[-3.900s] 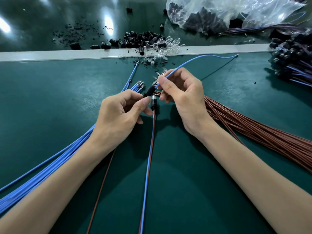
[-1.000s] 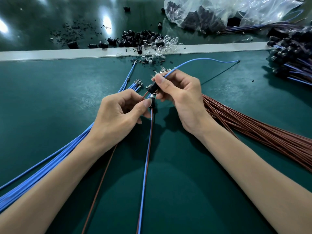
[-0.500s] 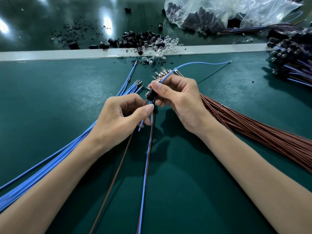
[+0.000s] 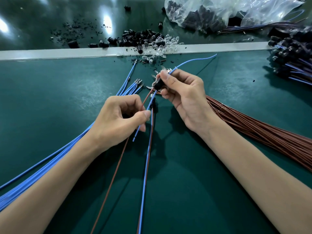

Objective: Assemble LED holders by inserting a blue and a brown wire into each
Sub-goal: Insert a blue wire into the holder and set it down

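Observation:
My right hand [image 4: 184, 95] pinches a small black LED holder [image 4: 157, 85] above the green mat. A blue wire [image 4: 190, 61] runs through the holder and arcs away to the upper right; its other end [image 4: 135, 134] hangs below my left hand. My left hand [image 4: 121, 119] pinches this blue wire together with a brown wire [image 4: 109, 188] that trails toward me. Just below the held holder lies a second black holder [image 4: 152, 103] with a blue and brown wire pair [image 4: 145, 166] running toward the near edge.
A blue wire bundle [image 4: 50, 157] fans in from the left, a brown wire bundle [image 4: 263, 132] from the right. Loose black holders [image 4: 140, 38] and clear LEDs [image 4: 162, 46] lie along the white strip [image 4: 50, 54]. A plastic bag [image 4: 219, 12] and finished assemblies [image 4: 293, 54] sit at far right.
The blue wire has been pulled further through the holder: its far end drew in from the right, and a free end now hangs below my left hand, which moved toward me.

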Tool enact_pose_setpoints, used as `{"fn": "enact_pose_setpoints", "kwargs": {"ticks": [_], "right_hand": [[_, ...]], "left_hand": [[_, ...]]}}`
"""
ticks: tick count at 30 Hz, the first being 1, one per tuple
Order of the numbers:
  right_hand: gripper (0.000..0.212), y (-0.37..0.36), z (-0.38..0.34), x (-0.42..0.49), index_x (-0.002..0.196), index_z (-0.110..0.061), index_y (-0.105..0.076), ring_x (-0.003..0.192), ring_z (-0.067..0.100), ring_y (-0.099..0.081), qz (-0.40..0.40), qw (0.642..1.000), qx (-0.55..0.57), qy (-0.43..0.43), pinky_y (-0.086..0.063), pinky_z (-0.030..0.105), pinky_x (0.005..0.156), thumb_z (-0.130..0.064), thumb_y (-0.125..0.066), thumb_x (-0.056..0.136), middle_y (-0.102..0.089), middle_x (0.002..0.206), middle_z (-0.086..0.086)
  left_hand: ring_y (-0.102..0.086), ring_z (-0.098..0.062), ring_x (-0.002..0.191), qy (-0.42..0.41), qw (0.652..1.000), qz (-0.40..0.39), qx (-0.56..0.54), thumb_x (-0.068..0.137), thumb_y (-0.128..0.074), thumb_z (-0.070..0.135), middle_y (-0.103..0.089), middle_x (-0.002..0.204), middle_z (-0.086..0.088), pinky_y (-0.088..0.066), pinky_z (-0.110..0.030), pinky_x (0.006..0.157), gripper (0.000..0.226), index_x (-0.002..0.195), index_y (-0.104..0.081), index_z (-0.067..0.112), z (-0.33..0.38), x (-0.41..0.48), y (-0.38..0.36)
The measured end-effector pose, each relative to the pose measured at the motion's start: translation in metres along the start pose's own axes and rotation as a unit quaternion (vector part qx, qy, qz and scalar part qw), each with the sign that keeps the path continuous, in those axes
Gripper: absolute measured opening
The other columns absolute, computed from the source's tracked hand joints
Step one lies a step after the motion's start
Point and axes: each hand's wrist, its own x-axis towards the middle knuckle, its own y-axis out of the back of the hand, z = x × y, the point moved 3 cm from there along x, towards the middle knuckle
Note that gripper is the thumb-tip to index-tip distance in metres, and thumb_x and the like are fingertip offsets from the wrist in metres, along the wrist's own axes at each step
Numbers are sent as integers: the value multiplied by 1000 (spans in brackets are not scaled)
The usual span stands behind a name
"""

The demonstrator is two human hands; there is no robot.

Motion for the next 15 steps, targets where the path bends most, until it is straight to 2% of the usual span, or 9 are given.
{"fn": "enact_pose_setpoints", "kwargs": {"ticks": [2, 5, 9, 12, 15], "right_hand": [[24, 0, -1, 0, 67, -12, -67, 50, 5, -55, 3, 1000, 20, -8, -46, 15, 53, -4, -61, 89, -68, 71, -2], [12, -2, 1, -1, 73, -6, -64, 52, 7, -56, -30, 999, -16, -9, -47, 16, 54, -7, -64, 86, -68, 71, 1], [10, -4, 4, -3, 73, -7, -66, 54, 14, -57, -56, 996, -66, -5, -47, 19, 55, -14, -68, 79, -68, 70, 9], [11, -2, 1, -2, 73, -6, -65, 52, 9, -57, -42, 999, -34, -4, -47, 17, 54, -9, -66, 83, -69, 70, 4], [16, 0, -1, 0, 74, -6, -62, 50, 5, -55, -11, 1000, 24, -15, -46, 14, 52, -3, -61, 89, -68, 69, -2]], "left_hand": [[-52, -8, 46, -4, 1000, -15, -4, 76, -58, 13, -58, 47, 0, -41, -24, 52, 22, 57, -49, 8, 0, -1, 0], [-54, -4, 48, -5, 999, -7, -41, 82, -68, 20, -62, 52, 3, -43, -14, 54, 26, 62, -55, 8, 1, -1, -1], [-54, 0, 50, -14, 999, 4, -48, 77, -60, 26, -64, 55, 6, -43, -10, 56, 18, 68, -58, 11, 4, 0, -4], [-54, -1, 48, -22, 999, -9, -34, 81, -70, 19, -62, 53, 5, -41, -10, 55, 24, 64, -55, 13, 2, -1, -3], [-53, -6, 46, -16, 999, -26, -26, 77, -65, 15, -58, 48, 2, -42, -16, 53, 24, 59, -50, 13, 0, -1, -1]]}}
